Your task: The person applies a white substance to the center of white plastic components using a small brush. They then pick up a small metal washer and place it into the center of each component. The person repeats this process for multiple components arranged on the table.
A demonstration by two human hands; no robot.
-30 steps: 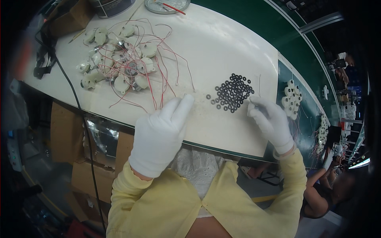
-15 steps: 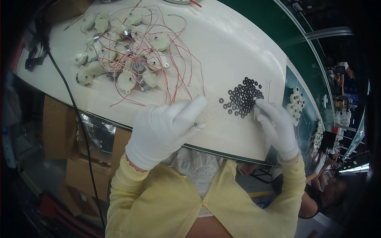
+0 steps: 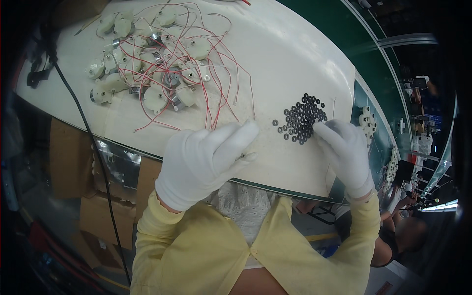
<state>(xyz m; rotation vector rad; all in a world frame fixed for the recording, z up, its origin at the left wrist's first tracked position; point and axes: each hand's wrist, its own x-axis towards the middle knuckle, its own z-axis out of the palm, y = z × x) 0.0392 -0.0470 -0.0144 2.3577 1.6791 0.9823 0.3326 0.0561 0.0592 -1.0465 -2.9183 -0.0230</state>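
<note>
My left hand [image 3: 206,160], in a white glove, is closed above the front edge of the table. A small metallic bit shows between its thumb and fingers; the rest of what it holds is hidden. My right hand [image 3: 346,152], also gloved, reaches to the right side of a heap of small black rings [image 3: 302,118]. Its fingers stretch toward the rings with a gap between them, and I see nothing held there. Farther left lies a pile of off-white geared motors [image 3: 155,98] with tangled red and white wires.
The white tabletop [image 3: 280,54] curves along a green surface [image 3: 314,19]. More pale parts with black rings [image 3: 366,123] lie at the right. A black cable [image 3: 86,118] hangs at the left, by cardboard boxes [image 3: 71,157]. Another person [image 3: 388,246] sits at the lower right.
My right hand has shifted slightly and turned at the edge of the heap of black rings. My left hand has hardly moved and stays closed.
</note>
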